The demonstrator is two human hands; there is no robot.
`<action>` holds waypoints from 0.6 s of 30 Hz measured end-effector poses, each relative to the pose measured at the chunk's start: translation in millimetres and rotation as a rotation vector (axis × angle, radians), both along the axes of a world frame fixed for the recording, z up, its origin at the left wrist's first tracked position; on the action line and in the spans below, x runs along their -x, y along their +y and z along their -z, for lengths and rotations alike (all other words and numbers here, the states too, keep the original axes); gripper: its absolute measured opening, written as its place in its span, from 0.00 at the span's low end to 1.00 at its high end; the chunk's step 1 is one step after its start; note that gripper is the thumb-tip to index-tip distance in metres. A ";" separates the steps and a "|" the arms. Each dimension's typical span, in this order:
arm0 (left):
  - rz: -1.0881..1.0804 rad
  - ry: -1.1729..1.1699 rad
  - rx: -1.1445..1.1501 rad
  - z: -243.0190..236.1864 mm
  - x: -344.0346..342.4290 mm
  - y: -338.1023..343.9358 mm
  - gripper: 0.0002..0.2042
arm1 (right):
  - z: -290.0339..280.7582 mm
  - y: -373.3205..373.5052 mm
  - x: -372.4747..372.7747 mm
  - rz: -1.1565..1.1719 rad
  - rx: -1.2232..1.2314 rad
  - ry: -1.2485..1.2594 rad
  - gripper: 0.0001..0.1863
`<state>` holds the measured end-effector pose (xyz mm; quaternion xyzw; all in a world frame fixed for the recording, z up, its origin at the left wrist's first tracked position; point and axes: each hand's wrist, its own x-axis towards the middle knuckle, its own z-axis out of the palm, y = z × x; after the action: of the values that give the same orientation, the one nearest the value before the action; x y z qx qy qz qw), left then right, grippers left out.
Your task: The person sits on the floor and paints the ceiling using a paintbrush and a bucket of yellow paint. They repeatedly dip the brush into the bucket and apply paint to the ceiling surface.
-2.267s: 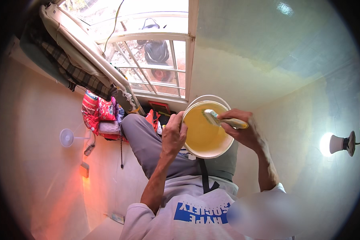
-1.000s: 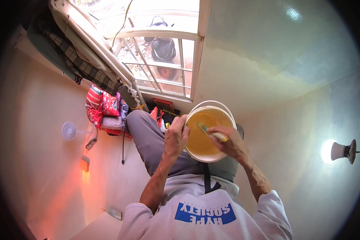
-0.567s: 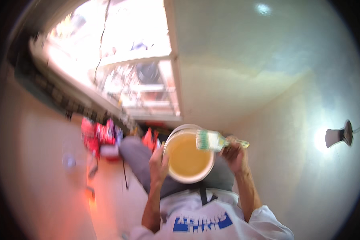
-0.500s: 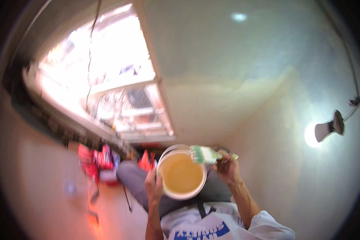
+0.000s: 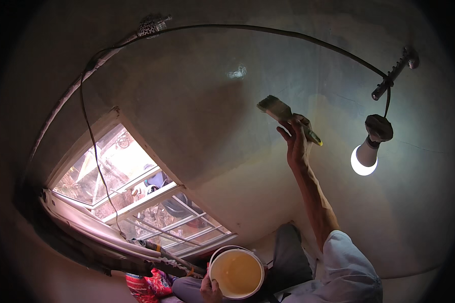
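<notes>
My right hand (image 5: 299, 139) is raised on an outstretched arm, its fingers closed round the handle of a wide flat paintbrush (image 5: 277, 107). The brush tilts up to the left, and its dark bristles are close to the wall (image 5: 207, 121); I cannot tell whether they touch it. Low in the view, my left hand (image 5: 210, 290) grips the left side of a white bucket (image 5: 262, 278) with a thin bail handle. Yellowish-tan liquid (image 5: 237, 275) shows inside the bucket, which is at my lap.
A window (image 5: 151, 189) with white bars is at left. A lit bulb (image 5: 364, 157) hangs at right from a metal bracket (image 5: 397, 74). A dark cable (image 5: 258, 28) arcs across the top, and a thinner cord (image 5: 92, 141) dangles before the window. Red patterned cloth (image 5: 149, 285) lies at lower left.
My right hand has gone from beside the bucket's rim up toward the wall, carrying the paintbrush. The view has tilted upward, so the bucket and my left hand appear lower.
</notes>
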<state>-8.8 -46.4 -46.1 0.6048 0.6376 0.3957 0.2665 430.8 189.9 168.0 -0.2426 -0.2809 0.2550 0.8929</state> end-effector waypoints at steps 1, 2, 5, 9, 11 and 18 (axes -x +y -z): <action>0.015 -0.003 0.046 7.2 4.5 1.0 0.16 | -18.0 14.7 -11.0 0.037 -0.084 -0.046 0.21; 0.021 -0.004 0.094 12.8 9.7 0.8 0.16 | -39.1 24.5 -16.2 0.076 -0.095 -0.061 0.23; 0.010 0.048 0.053 -0.2 3.0 4.1 0.16 | -80.6 57.9 -42.2 0.162 -0.186 -0.128 0.23; -0.007 0.046 0.073 0.4 8.6 0.5 0.16 | -121.6 86.5 -54.7 0.194 -0.233 -0.105 0.22; -0.020 0.053 0.081 0.9 11.0 -2.1 0.16 | -128.9 99.6 -56.8 0.172 -0.246 -0.092 0.23; -0.006 0.067 0.086 2.3 10.7 3.2 0.16 | -107.1 112.9 -69.5 0.195 -0.172 -0.093 0.21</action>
<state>-19.6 -43.2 -48.4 0.6038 0.6645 0.3481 0.2695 500.3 302.7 275.2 -0.2029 -0.3178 0.1303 0.9170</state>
